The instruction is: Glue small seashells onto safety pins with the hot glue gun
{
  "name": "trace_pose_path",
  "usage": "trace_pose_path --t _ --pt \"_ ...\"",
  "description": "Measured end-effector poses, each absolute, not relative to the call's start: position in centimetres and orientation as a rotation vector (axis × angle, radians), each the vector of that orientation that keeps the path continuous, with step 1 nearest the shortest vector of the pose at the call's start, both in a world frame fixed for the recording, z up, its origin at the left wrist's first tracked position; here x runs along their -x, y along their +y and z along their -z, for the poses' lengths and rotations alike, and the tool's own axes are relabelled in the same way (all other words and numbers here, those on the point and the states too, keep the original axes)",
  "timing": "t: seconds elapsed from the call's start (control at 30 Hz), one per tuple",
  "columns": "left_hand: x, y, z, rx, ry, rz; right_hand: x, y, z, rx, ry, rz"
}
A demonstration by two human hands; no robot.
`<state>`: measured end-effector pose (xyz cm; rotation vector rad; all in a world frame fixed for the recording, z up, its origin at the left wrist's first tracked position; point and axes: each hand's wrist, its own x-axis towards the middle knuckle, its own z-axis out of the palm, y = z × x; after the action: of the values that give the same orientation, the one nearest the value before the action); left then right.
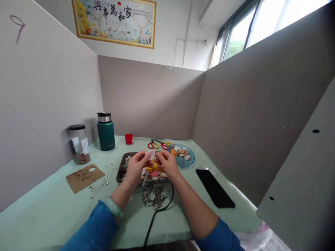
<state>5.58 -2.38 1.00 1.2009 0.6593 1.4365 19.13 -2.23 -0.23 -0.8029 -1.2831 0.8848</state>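
Above a metal tray (120, 170) full of small colourful decorative pieces, my two hands are raised close together. My left hand (138, 164) pinches a small pink-and-white piece (150, 154) between thumb and fingers. Close by on the right, my right hand (167, 164) has its fingertips pressed together; what lies between them is too small to make out. A yellow glue gun (151, 169) rests across the tray below the hands, partly hidden, with a whitish stick (144, 178) at its rear and a black cord (156, 211) leading toward me. Several metal clips (156, 198) lie heaped before the tray.
Left are a brown card (83, 179), large safety pins (98, 185), a jar (80, 143) and a green bottle (106, 134). Behind stand a red cup (128, 139) and red-and-yellow-handled tools (157, 144). Right are a blue plate (192, 158) holding decorations and a black phone (216, 190).
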Motion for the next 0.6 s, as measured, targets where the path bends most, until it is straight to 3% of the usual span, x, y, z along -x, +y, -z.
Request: trace_pose_path --t 0.6 --pt "-5.52 -2.18 -1.05 -1.165 0.713 -1.410 -19.21 -1.80 0.90 0.806 -1.333 -0.840"
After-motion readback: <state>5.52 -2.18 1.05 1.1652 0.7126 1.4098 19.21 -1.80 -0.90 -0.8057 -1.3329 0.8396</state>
